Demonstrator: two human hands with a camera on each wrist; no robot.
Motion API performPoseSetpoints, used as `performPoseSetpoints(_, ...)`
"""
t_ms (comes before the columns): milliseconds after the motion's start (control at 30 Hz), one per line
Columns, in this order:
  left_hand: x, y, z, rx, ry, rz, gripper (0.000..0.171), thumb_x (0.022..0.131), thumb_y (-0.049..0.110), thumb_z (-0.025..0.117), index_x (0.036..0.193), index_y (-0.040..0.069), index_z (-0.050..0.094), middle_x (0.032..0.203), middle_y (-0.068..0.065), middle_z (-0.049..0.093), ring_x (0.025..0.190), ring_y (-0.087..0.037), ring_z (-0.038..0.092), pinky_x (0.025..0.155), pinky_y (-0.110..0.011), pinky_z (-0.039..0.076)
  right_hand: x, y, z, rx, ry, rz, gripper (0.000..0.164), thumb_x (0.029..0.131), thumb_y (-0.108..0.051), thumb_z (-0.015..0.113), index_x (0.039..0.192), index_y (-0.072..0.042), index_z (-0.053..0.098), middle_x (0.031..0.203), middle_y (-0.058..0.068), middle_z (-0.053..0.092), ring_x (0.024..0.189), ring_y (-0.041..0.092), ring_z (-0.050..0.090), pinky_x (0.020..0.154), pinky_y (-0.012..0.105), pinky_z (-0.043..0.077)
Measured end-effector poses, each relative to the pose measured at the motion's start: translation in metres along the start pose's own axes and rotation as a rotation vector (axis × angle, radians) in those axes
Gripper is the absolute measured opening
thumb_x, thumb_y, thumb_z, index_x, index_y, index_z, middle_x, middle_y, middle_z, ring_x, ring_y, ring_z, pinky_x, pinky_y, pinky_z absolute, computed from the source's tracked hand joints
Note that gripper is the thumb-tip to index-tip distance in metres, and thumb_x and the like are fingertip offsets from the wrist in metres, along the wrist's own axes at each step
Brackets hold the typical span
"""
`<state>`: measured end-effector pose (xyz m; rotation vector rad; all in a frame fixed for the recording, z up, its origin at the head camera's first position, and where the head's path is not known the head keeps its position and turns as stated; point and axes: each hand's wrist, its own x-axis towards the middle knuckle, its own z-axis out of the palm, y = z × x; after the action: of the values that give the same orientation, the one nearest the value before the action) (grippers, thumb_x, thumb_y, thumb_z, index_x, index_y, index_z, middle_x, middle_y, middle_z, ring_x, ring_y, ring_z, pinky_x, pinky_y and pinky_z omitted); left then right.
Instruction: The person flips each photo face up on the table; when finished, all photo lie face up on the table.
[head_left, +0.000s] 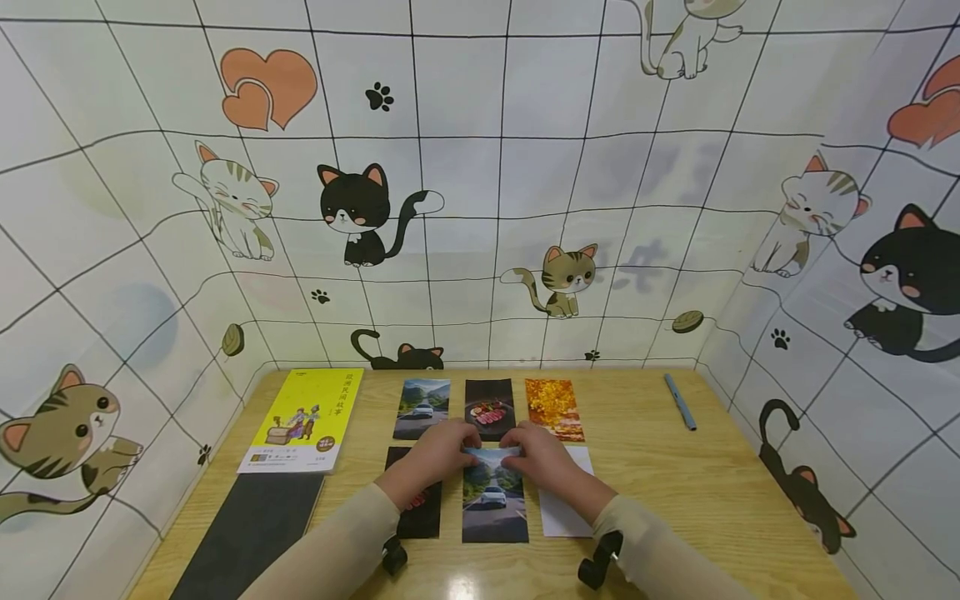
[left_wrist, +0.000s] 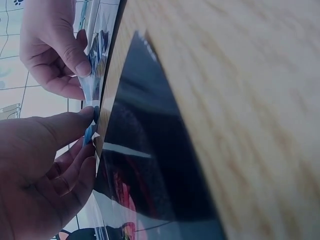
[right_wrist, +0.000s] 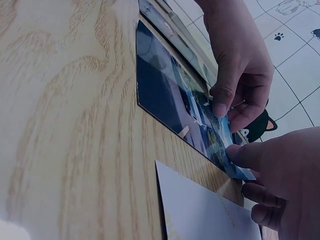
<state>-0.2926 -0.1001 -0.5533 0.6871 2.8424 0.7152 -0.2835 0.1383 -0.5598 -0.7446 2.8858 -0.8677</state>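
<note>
A photo card of a white car on a mountain road [head_left: 495, 512] lies in the middle of the front row. My left hand [head_left: 441, 450] pinches its upper left corner, and my right hand [head_left: 546, 457] pinches the upper right one. In the right wrist view the far edge of the car card [right_wrist: 192, 112] is raised a little between thumbs and fingers. Partly under my left wrist is a dark card with a food picture [head_left: 422, 512]. Below my right wrist lies a white card [head_left: 561, 512], its upper part covered by the hand.
Behind, a second car card [head_left: 422, 404], another food card [head_left: 489, 400] and a yellow leaf card [head_left: 553, 404] form a row. A yellow book [head_left: 307, 417] and a dark grey board [head_left: 247, 525] lie left. A blue pen [head_left: 680, 402] lies right. Cat-print cloth surrounds the wooden table [head_left: 720, 517].
</note>
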Motion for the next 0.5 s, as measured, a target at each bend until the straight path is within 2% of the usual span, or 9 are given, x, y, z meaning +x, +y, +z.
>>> performPoseSetpoints(500, -0.0012, 0.0035, -0.0039, 0.022, 0.002, 0.003, 0.018, 0.096, 0.026, 0.091, 0.108, 0.018, 0.080, 0.105, 0.002, 0.068, 0.095, -0.017, 0.066, 0.086, -0.040, 0.059, -0.0007, -0.0014, -0.0038, 0.002, -0.002, 0.003, 0.018, 0.095, -0.018, 0.091, 0.110, -0.011, 0.083, 0.097, 0.005, 0.063, 0.083, 0.016, 0.058, 0.071, 0.035, 0.051)
